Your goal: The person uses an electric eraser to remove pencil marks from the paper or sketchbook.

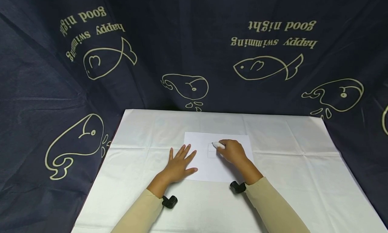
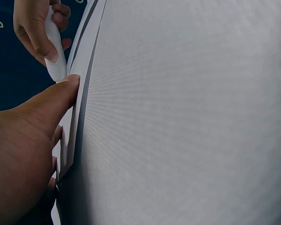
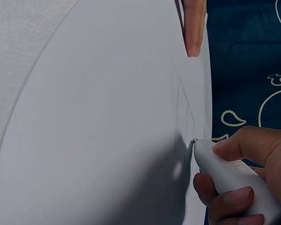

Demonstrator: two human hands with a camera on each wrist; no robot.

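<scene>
A sheet of white paper (image 1: 209, 170) lies on the table, with a thin-lined rectangle (image 1: 211, 154) drawn on it and a line across its middle. My right hand (image 1: 234, 153) grips a thick white pen (image 3: 229, 177). The pen's small dark tip is right at the paper by the rectangle's top in the head view. Spread over the paper's left edge is my left hand (image 1: 176, 168), fingers straight and apart. In the left wrist view its thumb (image 2: 61, 96) lies along the sheet's edge, with the white pen (image 2: 55, 44) beyond.
White cloth with fold creases covers the table (image 1: 291, 179). Behind it hangs a dark blue curtain (image 1: 151, 31) printed with fish, whales and lettering. A black wrist device (image 1: 169, 202) sits at the left cuff, another (image 1: 237, 187) at the right.
</scene>
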